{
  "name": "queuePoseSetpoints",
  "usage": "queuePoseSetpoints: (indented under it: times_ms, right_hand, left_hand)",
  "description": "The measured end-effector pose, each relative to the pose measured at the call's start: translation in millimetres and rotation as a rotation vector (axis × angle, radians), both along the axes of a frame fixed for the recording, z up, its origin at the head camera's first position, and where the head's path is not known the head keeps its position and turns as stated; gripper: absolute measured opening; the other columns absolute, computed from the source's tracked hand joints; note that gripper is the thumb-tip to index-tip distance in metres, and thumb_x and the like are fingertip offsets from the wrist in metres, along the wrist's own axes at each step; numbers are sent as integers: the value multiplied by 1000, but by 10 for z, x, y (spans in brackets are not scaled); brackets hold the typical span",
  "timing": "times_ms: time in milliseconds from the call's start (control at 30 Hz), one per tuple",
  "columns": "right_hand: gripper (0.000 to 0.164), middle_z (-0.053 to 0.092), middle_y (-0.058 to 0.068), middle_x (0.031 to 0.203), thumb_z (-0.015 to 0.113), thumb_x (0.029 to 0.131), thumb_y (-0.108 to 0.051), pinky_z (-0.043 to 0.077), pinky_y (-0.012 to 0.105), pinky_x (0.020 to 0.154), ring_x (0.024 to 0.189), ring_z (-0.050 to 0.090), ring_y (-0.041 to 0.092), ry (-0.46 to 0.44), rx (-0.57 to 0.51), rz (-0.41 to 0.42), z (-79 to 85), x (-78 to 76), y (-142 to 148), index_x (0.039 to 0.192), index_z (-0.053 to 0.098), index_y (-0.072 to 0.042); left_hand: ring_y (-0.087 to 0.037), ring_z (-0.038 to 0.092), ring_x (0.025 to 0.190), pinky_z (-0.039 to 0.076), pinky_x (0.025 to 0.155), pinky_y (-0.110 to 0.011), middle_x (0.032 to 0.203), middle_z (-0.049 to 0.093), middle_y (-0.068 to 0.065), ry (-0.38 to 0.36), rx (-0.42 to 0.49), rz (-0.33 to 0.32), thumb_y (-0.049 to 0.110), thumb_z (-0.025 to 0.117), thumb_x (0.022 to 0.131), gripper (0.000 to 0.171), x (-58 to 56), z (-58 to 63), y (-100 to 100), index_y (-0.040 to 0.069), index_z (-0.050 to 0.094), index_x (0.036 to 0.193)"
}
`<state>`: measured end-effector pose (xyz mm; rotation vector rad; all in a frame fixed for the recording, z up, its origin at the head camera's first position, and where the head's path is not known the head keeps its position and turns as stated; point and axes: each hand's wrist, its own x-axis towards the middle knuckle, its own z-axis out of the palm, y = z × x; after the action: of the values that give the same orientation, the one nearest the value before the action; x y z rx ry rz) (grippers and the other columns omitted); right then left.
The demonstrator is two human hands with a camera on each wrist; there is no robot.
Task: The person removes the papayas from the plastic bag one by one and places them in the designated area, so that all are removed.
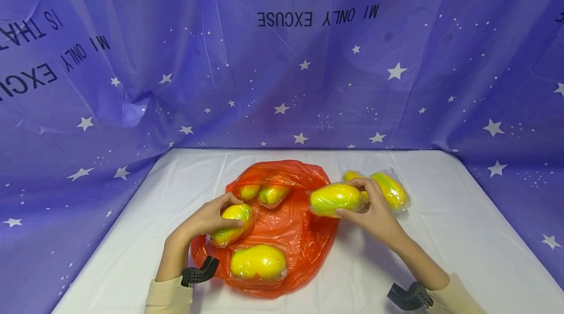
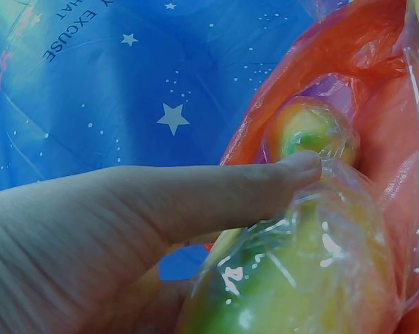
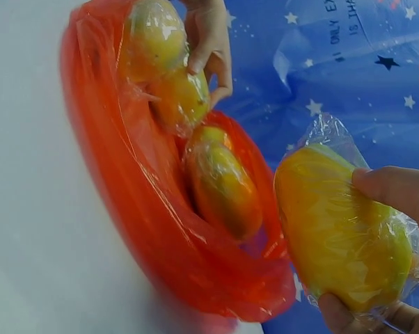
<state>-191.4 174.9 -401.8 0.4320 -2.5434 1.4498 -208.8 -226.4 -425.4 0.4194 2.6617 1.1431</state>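
Note:
A red plastic bag (image 1: 286,226) lies wide open on the table, with several yellow-green papayas in clear wrap in or on it. My left hand (image 1: 213,216) grips one papaya (image 1: 231,226) at the bag's left side, thumb across its top. In my right hand (image 1: 374,211) is another wrapped papaya (image 1: 336,199), held at its end by the bag's right rim; the right wrist view shows this papaya (image 3: 342,229) between thumb and fingers. One papaya (image 1: 258,262) lies at the bag's near side. Two more, including this papaya (image 1: 272,193), sit under the far rim, partly covered.
Behind my right hand, more wrapped papayas lie on the white table (image 1: 445,235), including one papaya (image 1: 389,190) in clear wrap; the hand partly hides them. A purple star-printed curtain (image 1: 282,79) stands behind the table and along both sides.

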Motion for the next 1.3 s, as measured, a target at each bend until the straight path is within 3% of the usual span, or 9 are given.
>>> queuePoseSetpoints:
  times_ms: [200,400,833,1067,1300]
  right_hand:
    - [63,47,4,117,86,73,-25,41,25,77,104,41,15,77,36,-60,-142,-134,199,123,51,-10]
    - [62,46,4,114,85,74,-23,39,24,77,101,41,14,120,53,-120,-76,-161,341,124,51,-9]
    - [64,46,8,121,83,77,-21,43,15,68,101,41,16,103,52,-185,-12,-185,570,127,47,-5]
    - [68,50,14,125,80,80,-31,38,25,78,109,44,24,22,92,-219,38,-189,680,131,43,-5]
    - [70,49,18,130,77,83,-32,38,31,77,112,44,30,8,109,-226,51,-223,809,136,41,-4]
  left_hand:
    - [-23,57,103,46,86,-45,115,64,-2,-4,13,-9,29,81,78,41,12,25,0,16,59,109]
    - [-23,57,102,46,87,-45,115,64,-2,-15,11,-2,30,80,78,40,21,34,9,17,59,109]
    - [-24,57,103,46,87,-47,116,63,-3,-4,4,-3,30,81,77,42,22,30,12,16,59,110]
    - [-25,56,104,46,88,-47,116,64,-3,-10,3,10,32,81,78,41,15,19,10,17,59,109]
    - [-24,57,103,46,88,-46,116,64,-2,-8,0,9,32,81,78,41,11,14,5,18,59,109]
